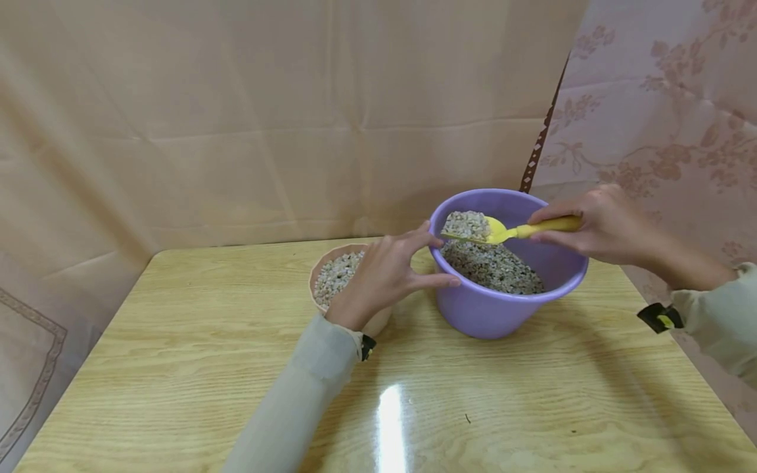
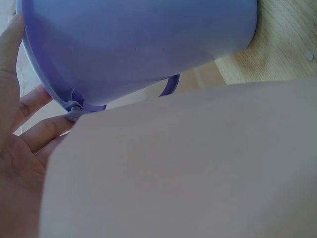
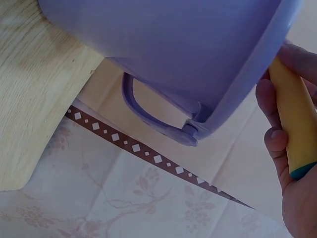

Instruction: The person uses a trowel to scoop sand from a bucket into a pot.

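My right hand (image 1: 603,220) grips the yellow handle of a small shovel (image 1: 552,226), its loaded blade level over a purple bucket (image 1: 485,315). The handle's green end shows in the right wrist view. A mound of pale gravel (image 1: 467,225) sits on the blade, and darker mixed gravel (image 1: 491,266) lies inside the bucket. My left hand (image 1: 390,266) touches the bucket's left rim, thumb and fingers spread along it. Under my left forearm stands a pinkish bowl (image 1: 313,289) holding pale gravel (image 1: 338,276), partly hidden by that hand.
Both containers stand on a light wooden table (image 1: 207,368) near its back edge. Behind hangs a beige cloth (image 1: 284,131), with a flowered cloth (image 1: 668,118) at right. The bucket's carry handle (image 3: 148,116) hangs at its far side. Small dark specks lie in front.
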A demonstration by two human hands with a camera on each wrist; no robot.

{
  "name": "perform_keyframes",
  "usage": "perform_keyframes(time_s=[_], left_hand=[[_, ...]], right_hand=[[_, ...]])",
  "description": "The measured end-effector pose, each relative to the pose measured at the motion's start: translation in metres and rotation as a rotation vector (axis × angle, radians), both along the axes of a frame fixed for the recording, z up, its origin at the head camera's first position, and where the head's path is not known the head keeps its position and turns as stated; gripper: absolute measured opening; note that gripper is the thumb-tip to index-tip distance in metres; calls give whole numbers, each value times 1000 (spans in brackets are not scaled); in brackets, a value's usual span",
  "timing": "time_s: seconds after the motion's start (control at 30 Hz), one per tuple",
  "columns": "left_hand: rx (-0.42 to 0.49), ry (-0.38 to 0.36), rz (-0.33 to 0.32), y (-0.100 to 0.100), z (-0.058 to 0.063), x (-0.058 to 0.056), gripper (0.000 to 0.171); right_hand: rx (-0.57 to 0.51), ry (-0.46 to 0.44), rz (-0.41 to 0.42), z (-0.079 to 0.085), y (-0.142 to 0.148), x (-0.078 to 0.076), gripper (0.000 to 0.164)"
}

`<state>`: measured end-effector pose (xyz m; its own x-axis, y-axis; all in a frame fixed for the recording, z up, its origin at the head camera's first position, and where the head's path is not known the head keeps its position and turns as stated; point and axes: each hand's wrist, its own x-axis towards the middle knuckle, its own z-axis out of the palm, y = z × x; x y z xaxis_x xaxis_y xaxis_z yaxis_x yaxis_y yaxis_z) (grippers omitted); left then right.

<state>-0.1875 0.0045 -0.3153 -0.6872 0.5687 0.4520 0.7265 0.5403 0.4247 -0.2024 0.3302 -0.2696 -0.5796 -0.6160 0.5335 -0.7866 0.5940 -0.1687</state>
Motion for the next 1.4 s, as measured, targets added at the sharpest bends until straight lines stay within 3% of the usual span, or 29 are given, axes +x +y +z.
perform_keyframes(time_s=[0.4, 0.67, 1.07, 1.3, 1.4], left_hand=[[-24, -23, 18, 0, 1, 3, 62], [-54, -77, 14, -3, 4, 4, 60], [-34, -140, 14, -25, 12, 9, 54], [-69, -72, 141, -53, 8, 14, 54], [-65, -56, 144, -64, 4, 15, 56]], right_hand=[[14, 43, 31, 11, 4, 1, 26], [24, 53, 35, 21, 5, 4, 22], [35, 77, 45, 31, 3, 7, 23], [37, 89, 47, 41, -5, 8, 26], [33, 94, 57, 43, -8, 8, 26]])
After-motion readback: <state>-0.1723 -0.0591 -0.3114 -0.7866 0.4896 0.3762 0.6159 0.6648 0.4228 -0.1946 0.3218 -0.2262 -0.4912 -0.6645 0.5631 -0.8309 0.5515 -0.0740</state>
